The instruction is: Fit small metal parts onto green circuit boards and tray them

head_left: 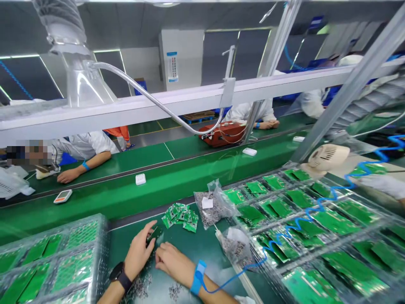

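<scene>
My left hand (139, 249), with a dark watch on the wrist, grips a small green circuit board (155, 233) between thumb and fingers. Close beside it, my right hand (174, 261) is closed with the fingertips curled under, and whatever they pinch is hidden. A blue wrist strap (198, 277) with a coiled cord circles that wrist. Past the hands lies a heap of small green circuit boards (181, 216). Tiny metallic parts (174, 291) are scattered on the green mat below the hands. A clear bag of small parts (210, 207) and a second such bag (237, 247) lie to the right.
Clear trays of green boards (303, 223) fill the right side, with the blue coiled cord (316, 210) crossing them. Another stacked tray (101, 253) stands at left. A beige fan (329, 157) sits behind. Across the raised green divider (190, 177), other people sit at work.
</scene>
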`<state>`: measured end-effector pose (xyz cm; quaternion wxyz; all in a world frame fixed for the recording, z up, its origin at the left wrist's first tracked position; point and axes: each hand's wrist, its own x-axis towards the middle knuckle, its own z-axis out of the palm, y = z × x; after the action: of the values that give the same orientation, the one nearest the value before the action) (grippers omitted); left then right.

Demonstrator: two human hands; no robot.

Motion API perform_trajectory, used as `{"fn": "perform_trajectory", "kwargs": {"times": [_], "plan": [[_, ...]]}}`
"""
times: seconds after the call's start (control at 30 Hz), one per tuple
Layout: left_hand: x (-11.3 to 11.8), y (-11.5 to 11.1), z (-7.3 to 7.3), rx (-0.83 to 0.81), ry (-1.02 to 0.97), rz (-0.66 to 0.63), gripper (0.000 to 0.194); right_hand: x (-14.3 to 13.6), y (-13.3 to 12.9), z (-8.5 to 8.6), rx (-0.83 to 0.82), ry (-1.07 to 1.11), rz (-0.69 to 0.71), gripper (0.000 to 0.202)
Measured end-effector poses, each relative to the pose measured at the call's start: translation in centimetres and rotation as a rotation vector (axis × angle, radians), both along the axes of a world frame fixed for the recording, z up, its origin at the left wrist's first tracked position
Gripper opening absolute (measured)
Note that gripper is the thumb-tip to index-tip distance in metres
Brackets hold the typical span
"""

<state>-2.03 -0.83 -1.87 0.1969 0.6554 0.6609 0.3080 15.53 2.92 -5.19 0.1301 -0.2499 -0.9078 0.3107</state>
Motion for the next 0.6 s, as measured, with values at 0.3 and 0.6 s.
{"fn": "perform_trajectory", "kwargs": {"times": [0.3, 0.6], "plan": [[0.5, -0.1, 1.2, -0.045, -0.017, 0.036, 0.033, 0.8, 0.1, 1.2, -0.091, -0.034, 0.01, 0.008], [0.7, -0.2, 1.6, -0.059, -0.031, -0.006, 0.025, 0.6, 0.1, 1.6, -0.168, 0.011, -0.119, 0.011]]}}
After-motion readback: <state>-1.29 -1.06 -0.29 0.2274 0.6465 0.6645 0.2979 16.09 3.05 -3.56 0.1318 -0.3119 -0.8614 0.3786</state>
